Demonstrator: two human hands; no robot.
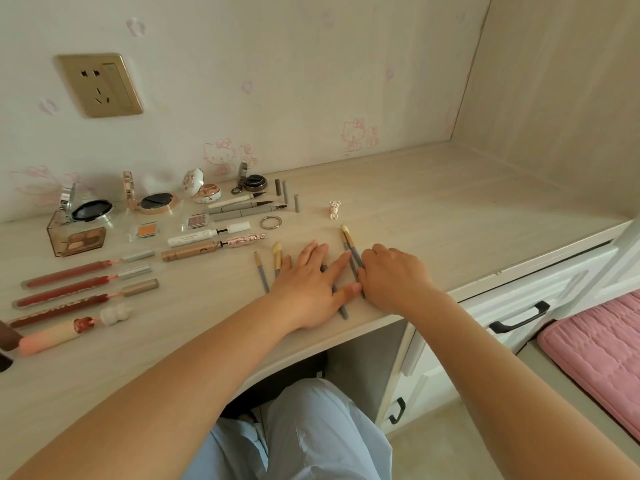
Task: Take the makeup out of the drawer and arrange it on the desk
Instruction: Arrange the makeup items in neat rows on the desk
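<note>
**Both hands on the brushes at the desk edge**

Flat and with straight fingers, the left hand [308, 282] pressed on a grey-handled brush [343, 311] near the front edge of the desk [450, 209]. The right hand [391, 275], fingers bent, touched two more brushes [349, 247] lying just beside it; whether it pinched them I could not tell. Two other brushes [273, 263] lay left of the left hand. Further left, lip glosses [69, 282] lay in a row, with open compacts [156, 202] near the wall. The drawer [519, 306] stayed at the right, under the desk top.

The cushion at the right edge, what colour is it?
Pink, with quilted stitching; the cushion shows in the head view.
</note>
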